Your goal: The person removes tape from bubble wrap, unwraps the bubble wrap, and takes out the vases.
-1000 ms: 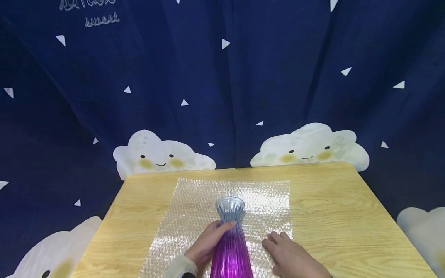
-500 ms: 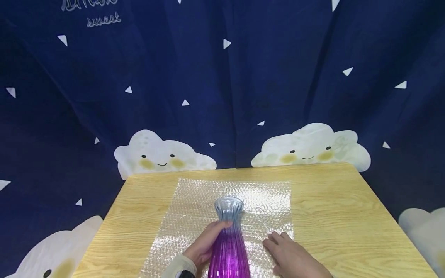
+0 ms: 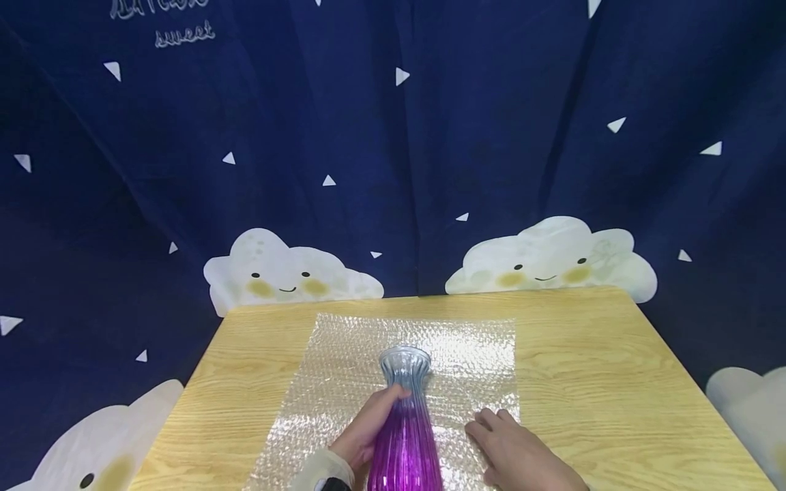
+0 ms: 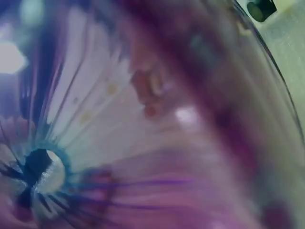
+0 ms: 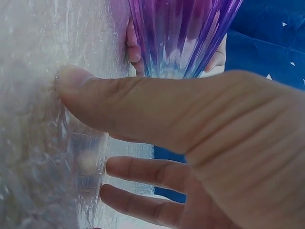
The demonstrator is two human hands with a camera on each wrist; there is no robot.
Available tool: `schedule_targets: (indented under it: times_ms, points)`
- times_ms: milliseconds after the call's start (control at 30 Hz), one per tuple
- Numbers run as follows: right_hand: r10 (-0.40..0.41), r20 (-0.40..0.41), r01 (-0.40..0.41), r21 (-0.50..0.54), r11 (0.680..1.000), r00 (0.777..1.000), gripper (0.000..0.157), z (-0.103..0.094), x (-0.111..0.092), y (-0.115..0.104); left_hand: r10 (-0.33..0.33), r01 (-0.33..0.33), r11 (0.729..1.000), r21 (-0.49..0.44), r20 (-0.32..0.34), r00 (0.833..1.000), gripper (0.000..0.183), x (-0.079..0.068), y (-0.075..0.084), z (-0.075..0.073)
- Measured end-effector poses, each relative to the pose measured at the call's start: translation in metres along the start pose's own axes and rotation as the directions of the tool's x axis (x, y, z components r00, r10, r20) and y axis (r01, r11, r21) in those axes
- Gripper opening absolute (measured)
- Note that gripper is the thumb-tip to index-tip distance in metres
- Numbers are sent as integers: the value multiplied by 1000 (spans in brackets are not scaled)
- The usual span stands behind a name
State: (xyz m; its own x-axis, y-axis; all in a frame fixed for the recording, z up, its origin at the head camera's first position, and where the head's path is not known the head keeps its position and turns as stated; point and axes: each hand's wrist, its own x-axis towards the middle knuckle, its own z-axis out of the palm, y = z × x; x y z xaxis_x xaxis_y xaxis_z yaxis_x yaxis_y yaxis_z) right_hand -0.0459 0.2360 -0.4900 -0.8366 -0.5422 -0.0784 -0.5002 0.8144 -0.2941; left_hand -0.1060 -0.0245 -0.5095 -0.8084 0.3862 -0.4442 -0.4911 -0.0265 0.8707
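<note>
A ribbed glass vase (image 3: 405, 436), purple below and pale blue at its flared mouth, extends lengthwise over a sheet of clear bubble wrap (image 3: 344, 348). Its mouth faces the far side of the table, and its base is cut off by the head view's bottom edge. My left hand (image 3: 371, 419) grips the neck from the left, thumb on top; some fingers are hidden behind the glass. Purple glass (image 4: 157, 143) fills most of the left wrist view, blurred. My right hand (image 3: 516, 450) rests on the wrap right of the vase, its thumb and loosely extended fingers (image 5: 143, 171) touching the film.
The wrap lies on a light wood-grain table (image 3: 589, 382). Beyond the table's far edge hangs a dark blue curtain (image 3: 417, 150) printed with white clouds and triangles. A watch-like black band (image 3: 334, 484) sits on the left wrist.
The vase and my left hand have shifted very slightly left over the wrap. My right hand stays where it was on the sheet.
</note>
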Motion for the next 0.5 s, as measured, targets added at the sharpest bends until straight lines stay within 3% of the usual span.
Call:
schedule_targets:
  times_ms: [333,500]
  points:
    - [7,10,-7,8,1000,1000,63,0,0,-1,-18,18,1000,-11,-27,999,43,0,2,3]
    - [1,15,-1,2,1000,1000,64,-1,0,0,3,-3,1000,9,-56,998,51,-1,2,7]
